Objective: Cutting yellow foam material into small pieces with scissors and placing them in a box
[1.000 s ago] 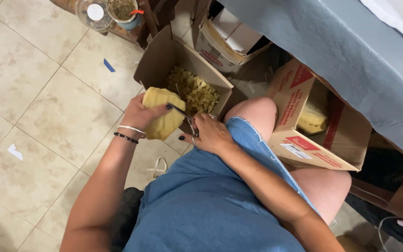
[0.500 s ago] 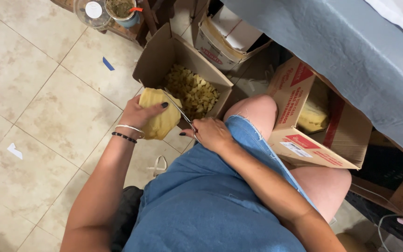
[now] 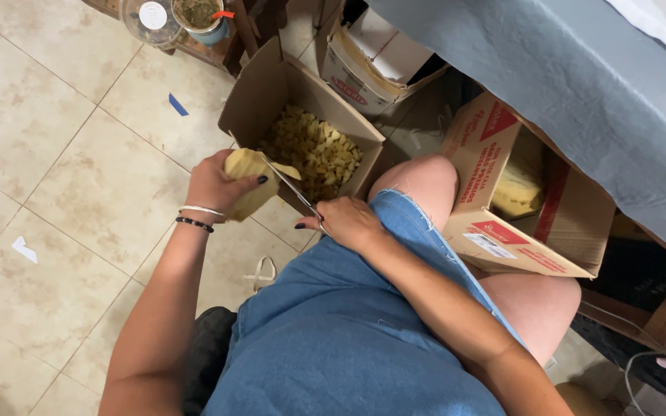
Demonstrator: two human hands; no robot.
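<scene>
So, looking straight down at a person sitting on a tiled floor [image 3: 48,154] in a blue denim dress [image 3: 341,331], one bare knee [image 3: 425,181] poking out.

Left hand [image 3: 213,185] is wrapped around a pale yellow foam chunk [image 3: 250,181], fingers clamped on it with the thumb over the top edge, dark nail polish showing. Two bracelets [image 3: 196,216] sit on that wrist, one silvery and one dark beaded. The chunk is held up in the air just beside the near corner of an open cardboard box [image 3: 260,88].

Right hand [image 3: 348,222] is closed on the handles of a pair of scissors [image 3: 290,185], resting near the knee. The blades point up and to the left and reach into the top of the foam chunk, with a thin sliver of foam sticking out next to them. Can't really tell how far apart the blades are from this angle.

That open box has a pile of small yellow foam bits [image 3: 310,150] in it. Off to the right, just beside the knee, there's a second cardboard box with red printing [image 3: 502,231] holding a bigger yellowish foam piece [image 3: 519,189]. A third box [image 3: 375,58] sits behind, partly under a grey cloth [image 3: 564,85]. Top left there are a couple of round containers [image 3: 171,14], and a small bit of blue tape [image 3: 178,105] on the tiles.
</scene>
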